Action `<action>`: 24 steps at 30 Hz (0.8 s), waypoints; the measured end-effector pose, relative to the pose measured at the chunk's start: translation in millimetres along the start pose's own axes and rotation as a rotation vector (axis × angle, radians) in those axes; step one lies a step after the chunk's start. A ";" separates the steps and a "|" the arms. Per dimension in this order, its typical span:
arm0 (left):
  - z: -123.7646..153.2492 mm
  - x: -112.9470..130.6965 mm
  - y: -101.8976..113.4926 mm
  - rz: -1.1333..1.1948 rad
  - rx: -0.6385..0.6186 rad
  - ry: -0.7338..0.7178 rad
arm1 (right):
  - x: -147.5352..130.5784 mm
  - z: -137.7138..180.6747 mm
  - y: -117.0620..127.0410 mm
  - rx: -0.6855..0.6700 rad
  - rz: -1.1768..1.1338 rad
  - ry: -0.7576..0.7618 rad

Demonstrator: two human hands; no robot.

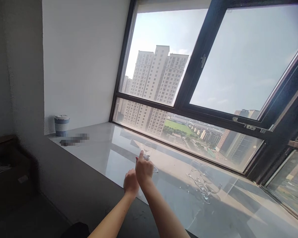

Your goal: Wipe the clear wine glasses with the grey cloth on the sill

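Note:
My right hand (144,169) is closed in front of a clear stemmed glass (147,147), with its fingers curled at the stem and the index finger pointing up along the bowl. The rim shows above the hand, and part of the round foot seems to show just right of it. My left hand (130,182) is closed beside and below the right one, over the front edge of the sill. Its fingertips are hidden, so anything in them cannot be made out. Several more clear stemmed glasses (203,182) stand grouped to the right on the glossy windowsill (169,195).
A lidded blue and white cup (62,125) stands at the sill's left end, with a blurred dark object (74,139) beside it. Behind the sill is a dark-framed window (181,99) with a latch. The sill's front edge drops to a shaded wall.

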State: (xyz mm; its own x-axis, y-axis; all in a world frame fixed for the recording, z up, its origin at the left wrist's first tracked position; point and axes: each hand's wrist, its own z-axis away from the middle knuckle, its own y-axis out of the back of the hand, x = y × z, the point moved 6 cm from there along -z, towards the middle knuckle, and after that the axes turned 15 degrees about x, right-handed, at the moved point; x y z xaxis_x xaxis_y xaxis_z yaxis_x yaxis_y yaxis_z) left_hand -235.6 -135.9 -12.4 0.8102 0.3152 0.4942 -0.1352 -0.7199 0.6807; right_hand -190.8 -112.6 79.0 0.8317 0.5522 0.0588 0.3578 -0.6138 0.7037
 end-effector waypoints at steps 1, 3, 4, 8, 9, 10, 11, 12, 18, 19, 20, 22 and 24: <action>-0.2 0.7 -1.7 0.007 -0.014 -0.011 | -0.6 -1.0 -0.7 0.001 0.000 0.021; -0.7 2.3 -4.3 0.027 -0.028 -0.033 | -1.0 -2.8 -1.3 0.007 -0.008 0.070; -0.9 2.9 -4.8 0.042 -0.026 -0.040 | -1.1 -3.5 -1.2 0.007 -0.020 0.097; -0.3 1.3 -4.9 0.089 -0.022 -0.009 | -0.2 -6.1 1.9 -0.020 -0.086 0.193; 0.1 0.4 -4.6 0.097 -0.020 0.006 | 1.0 -7.0 2.9 -0.033 -0.098 0.211; 0.5 -0.6 -4.1 0.100 -0.016 0.022 | 2.7 -7.8 3.8 -0.046 -0.108 0.225; 0.9 -1.2 -3.7 0.103 -0.012 0.032 | 4.6 -8.4 4.5 -0.059 -0.117 0.238; 1.3 -1.3 -3.4 0.106 -0.012 0.035 | 6.6 -8.9 5.0 -0.068 -0.125 0.249; 4.8 2.8 -5.5 0.125 -0.070 0.014 | 11.7 -9.0 0.7 -0.080 -0.107 0.207; 5.1 3.2 -5.5 0.117 -0.074 0.015 | 11.1 -9.4 -0.7 -0.082 -0.090 0.176; 5.4 3.5 -5.6 0.105 -0.080 0.015 | 10.2 -10.1 -1.7 -0.082 -0.073 0.137; 5.4 4.7 -6.8 0.071 -0.106 0.001 | 7.8 -12.1 -2.8 -0.091 -0.049 0.050; 4.3 6.1 -8.3 0.037 -0.132 -0.024 | 4.2 -14.3 -3.4 -0.118 -0.043 -0.014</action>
State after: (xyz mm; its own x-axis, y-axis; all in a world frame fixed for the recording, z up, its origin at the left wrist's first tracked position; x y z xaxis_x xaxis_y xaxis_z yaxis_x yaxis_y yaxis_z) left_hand -227.0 -130.6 -17.4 0.8163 0.2741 0.5085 -0.2380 -0.6425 0.7284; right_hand -194.6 -100.1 87.0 0.8229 0.5679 0.0172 0.3416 -0.5187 0.7838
